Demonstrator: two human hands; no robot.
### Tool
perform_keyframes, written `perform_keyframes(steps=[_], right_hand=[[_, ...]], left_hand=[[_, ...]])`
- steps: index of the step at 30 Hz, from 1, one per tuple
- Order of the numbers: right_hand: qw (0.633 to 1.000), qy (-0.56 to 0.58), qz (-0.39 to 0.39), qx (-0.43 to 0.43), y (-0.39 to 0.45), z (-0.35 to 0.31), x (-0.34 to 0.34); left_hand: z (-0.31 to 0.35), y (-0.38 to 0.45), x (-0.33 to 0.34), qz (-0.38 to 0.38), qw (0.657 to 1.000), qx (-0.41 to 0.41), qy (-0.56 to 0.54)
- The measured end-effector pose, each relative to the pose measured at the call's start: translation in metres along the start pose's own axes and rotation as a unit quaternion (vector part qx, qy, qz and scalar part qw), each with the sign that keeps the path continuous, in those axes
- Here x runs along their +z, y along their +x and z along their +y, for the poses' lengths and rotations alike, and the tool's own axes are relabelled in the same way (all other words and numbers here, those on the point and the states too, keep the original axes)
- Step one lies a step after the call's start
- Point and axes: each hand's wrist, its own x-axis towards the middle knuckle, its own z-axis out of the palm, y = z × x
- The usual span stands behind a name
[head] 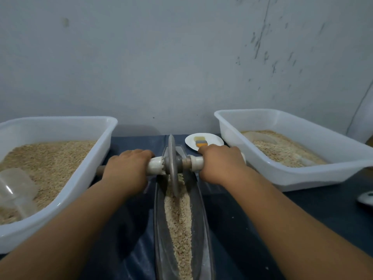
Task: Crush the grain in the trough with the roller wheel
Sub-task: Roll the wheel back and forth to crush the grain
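Your left hand [126,168] and right hand [221,163] each grasp one end of the axle handle [155,165] of the roller wheel [173,164], fingers curled over it — the metal disc stands upright in the long dark trough [198,209], its rim down in the grain [178,223] lying along the channel. The trough sits on the dark-covered counter [252,229] between two white tubs of grain, the left tub [84,172] and right tub [302,174] — a small white plate [214,141] lies just beyond your right hand.
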Motion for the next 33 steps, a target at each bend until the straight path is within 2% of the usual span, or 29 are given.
perform_keyframes(steps=[2, 5, 10, 12, 14, 18, 20, 23, 26, 28, 31, 33], right_hand=[[0.998, -0.014, 0.050, -0.020, -0.015, 0.000, 0.009], [0.992, -0.013, 0.115, -0.053, -0.032, 0.005, 0.021], [1.000, 0.032, 0.001, 0.001, -0.004, 0.006, 0.008], [0.999, 0.031, -0.014, 0.010, 0.003, 0.005, 0.006], [1.000, 0.023, 0.011, -0.002, -0.007, 0.008, 0.009], [0.990, -0.020, 0.120, -0.076, -0.038, 0.014, 0.022], [0.993, -0.002, 0.091, -0.070, -0.034, 0.015, 0.019], [0.999, 0.025, 0.014, -0.020, -0.011, 0.011, 0.011], [1.000, 0.016, 0.013, 0.015, 0.002, 0.006, 0.010], [0.999, -0.019, 0.048, -0.002, -0.010, 0.007, 0.016], [0.990, -0.037, 0.125, -0.060, -0.034, 0.014, 0.028], [0.994, -0.001, 0.098, -0.051, -0.030, 0.017, 0.027]], left_hand=[[-0.003, -0.018, 0.008, 0.031, 0.999, 0.008, -0.001], [-0.005, -0.041, 0.023, 0.128, 0.991, 0.048, -0.009], [0.005, -0.010, 0.005, 0.056, 0.998, 0.002, 0.042], [0.009, -0.002, 0.000, 0.032, 0.998, -0.015, 0.044], [0.010, -0.013, 0.002, 0.038, 0.998, -0.012, 0.043], [0.004, -0.052, 0.022, 0.138, 0.990, 0.035, 0.015], [0.002, -0.048, 0.021, 0.135, 0.990, 0.035, 0.015], [0.010, -0.019, 0.006, 0.056, 0.997, -0.003, 0.046], [0.014, -0.001, -0.004, 0.006, 0.998, -0.028, 0.058], [0.011, -0.015, 0.001, 0.020, 0.998, -0.021, 0.054], [0.008, -0.045, 0.017, 0.108, 0.992, 0.024, 0.059], [0.007, -0.039, 0.016, 0.108, 0.992, 0.027, 0.063]])
